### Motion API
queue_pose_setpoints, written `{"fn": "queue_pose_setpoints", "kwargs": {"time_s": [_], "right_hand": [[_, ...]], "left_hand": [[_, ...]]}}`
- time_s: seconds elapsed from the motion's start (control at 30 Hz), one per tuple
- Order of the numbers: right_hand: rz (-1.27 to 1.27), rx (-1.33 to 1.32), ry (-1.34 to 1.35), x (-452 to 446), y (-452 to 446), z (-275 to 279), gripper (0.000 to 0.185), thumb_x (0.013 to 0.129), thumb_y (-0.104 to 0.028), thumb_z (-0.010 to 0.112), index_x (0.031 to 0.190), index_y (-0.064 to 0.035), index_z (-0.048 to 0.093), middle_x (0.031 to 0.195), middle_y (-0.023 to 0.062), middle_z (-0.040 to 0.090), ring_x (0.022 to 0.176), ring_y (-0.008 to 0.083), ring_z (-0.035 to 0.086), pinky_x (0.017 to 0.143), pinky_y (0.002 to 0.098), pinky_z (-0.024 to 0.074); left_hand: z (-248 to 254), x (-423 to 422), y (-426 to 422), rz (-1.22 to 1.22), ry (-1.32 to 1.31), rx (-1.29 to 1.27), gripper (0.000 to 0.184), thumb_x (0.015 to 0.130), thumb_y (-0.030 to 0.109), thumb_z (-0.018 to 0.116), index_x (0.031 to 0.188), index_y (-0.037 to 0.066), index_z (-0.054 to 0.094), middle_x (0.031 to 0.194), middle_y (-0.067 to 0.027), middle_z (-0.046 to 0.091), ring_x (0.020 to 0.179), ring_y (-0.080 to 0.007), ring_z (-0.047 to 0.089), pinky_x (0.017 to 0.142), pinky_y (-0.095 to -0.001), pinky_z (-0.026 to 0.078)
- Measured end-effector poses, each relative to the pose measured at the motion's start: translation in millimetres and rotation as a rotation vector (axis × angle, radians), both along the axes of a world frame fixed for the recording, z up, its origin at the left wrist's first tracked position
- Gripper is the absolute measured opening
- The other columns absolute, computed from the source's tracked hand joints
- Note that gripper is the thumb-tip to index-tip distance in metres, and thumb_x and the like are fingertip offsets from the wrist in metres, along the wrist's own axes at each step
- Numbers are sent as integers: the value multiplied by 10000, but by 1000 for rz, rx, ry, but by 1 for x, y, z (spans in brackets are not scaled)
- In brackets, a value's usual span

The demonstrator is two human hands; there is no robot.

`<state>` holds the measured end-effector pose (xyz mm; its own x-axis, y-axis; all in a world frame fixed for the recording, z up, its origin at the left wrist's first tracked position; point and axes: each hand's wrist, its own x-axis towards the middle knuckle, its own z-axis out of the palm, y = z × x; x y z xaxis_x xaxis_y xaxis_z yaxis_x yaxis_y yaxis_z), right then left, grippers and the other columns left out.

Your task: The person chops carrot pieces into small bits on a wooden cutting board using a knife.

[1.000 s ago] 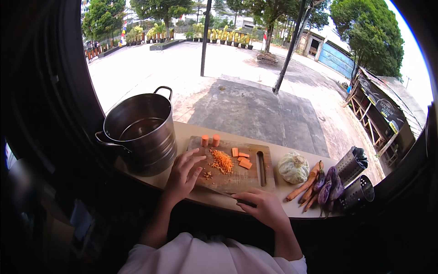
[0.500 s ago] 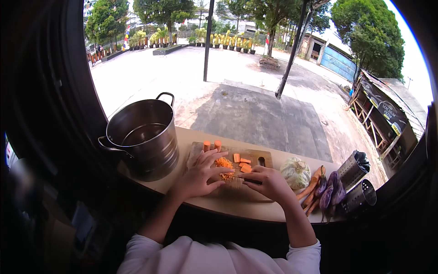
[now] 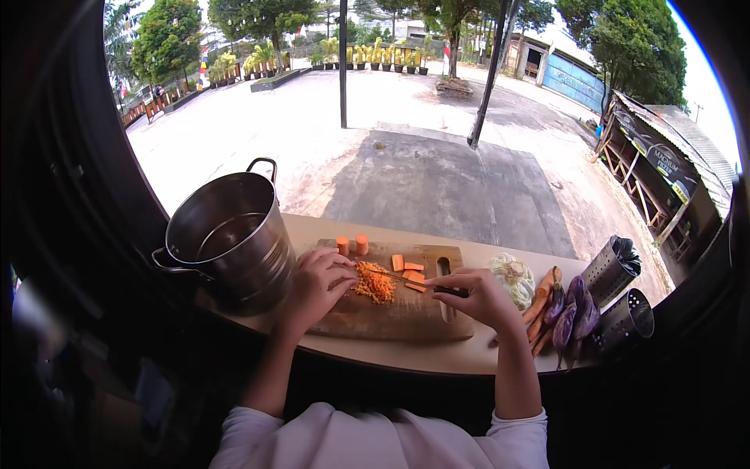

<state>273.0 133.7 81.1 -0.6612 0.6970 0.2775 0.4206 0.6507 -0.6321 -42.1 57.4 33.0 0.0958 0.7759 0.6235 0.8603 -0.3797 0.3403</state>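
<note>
Presently, knife (image 3: 441, 290) in right hand (image 3: 480, 292).

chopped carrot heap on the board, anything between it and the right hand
Only the knife held in the right hand, its blade reaching to the chopped carrot heap, and some carrot slices lying close to the blade. Nothing else visible.

Beyond the left hand (image 3: 319, 283) and the right hand (image 3: 480, 295), a sunlit yard (image 3: 250, 129) is lined by trees (image 3: 166, 43) and potted plants (image 3: 384, 58); a roofed stall (image 3: 652, 164) is seen farther to their right, and a dark wall (image 3: 74, 180) is left unlit to their left
</note>
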Motion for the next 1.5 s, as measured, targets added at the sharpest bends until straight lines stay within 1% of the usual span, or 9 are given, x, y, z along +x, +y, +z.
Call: {"fn": "queue_pose_setpoints", "kwargs": {"time_s": [0.3, 0.6, 0.7, 0.9, 1.0, 1.1, 1.2, 1.27, 1.5], "right_hand": [[-317, 44, 224, -4, 1, -6, 248, 914, -178, 782, 1132, -61, 770, 944, 109, 751, 776, 206, 701, 718, 315, 557], [-396, 121, 315, -11, 2, -18, 214, 915, -171, 780, 1084, -41, 764, 954, 128, 751, 790, 218, 712, 705, 318, 564], [-405, 130, 310, -10, 2, -18, 203, 916, -172, 777, 1068, -39, 762, 955, 130, 751, 797, 228, 715, 709, 322, 565], [-401, 141, 304, -8, 5, -21, 202, 915, -180, 776, 1062, -43, 759, 965, 129, 752, 818, 240, 727, 723, 335, 569], [-403, 156, 291, -8, 4, -23, 202, 912, -182, 777, 1062, -49, 757, 974, 130, 753, 832, 250, 733, 731, 344, 572], [-406, 180, 296, -7, 7, -25, 206, 911, -182, 777, 1069, -52, 752, 978, 132, 751, 843, 263, 736, 738, 354, 575], [-399, 197, 313, -8, 7, -27, 211, 917, -181, 771, 1081, -51, 744, 980, 136, 748, 850, 281, 736, 744, 361, 576], [-387, 189, 340, -10, 6, -26, 214, 922, -180, 766, 1088, -47, 740, 980, 141, 745, 855, 292, 735, 748, 363, 575], [-286, 137, 215, -13, 0, -26, 221, 927, -174, 760, 1095, -34, 730, 963, 156, 736, 850, 297, 729, 746, 365, 566]], "left_hand": [[16, 25, 13, -57, -39, -77, 135, 905, 122, 717, 1031, 91, 756, 1052, -78, 726, 1078, -290, 655, 964, -406, 518], [10, 54, 80, -84, 152, -293, 239, 877, 277, 756, 1005, 76, 757, 1014, -104, 724, 1033, -300, 658, 917, -432, 516], [14, 54, 93, -82, 226, -434, 235, 842, 277, 780, 961, 75, 769, 999, -105, 722, 1038, -294, 658, 903, -431, 517], [15, 53, 92, -113, 200, -432, 220, 879, 250, 723, 964, 54, 771, 966, -127, 730, 961, -306, 685, 851, -437, 531], [26, 55, 90, -75, 94, -523, 228, 921, 233, 680, 1003, 35, 758, 983, -142, 735, 888, -325, 696, 819, -432, 542], [41, 56, 80, 20, -72, -395, 217, 951, 195, 663, 1036, 13, 746, 990, -152, 738, 840, -322, 707, 789, -407, 551], [52, 43, 62, -8, -112, -162, 183, 974, 138, 660, 1057, -7, 734, 973, -144, 740, 863, -279, 724, 786, -364, 573], [58, 35, 41, -52, -199, -144, 166, 966, 125, 670, 1050, -2, 735, 963, -154, 729, 826, -287, 712, 749, -374, 563], [31, 17, -5, -45, -492, -211, 163, 977, 93, 678, 1087, -13, 737, 982, -137, 752, 845, -211, 742, 770, -306, 590]]}}
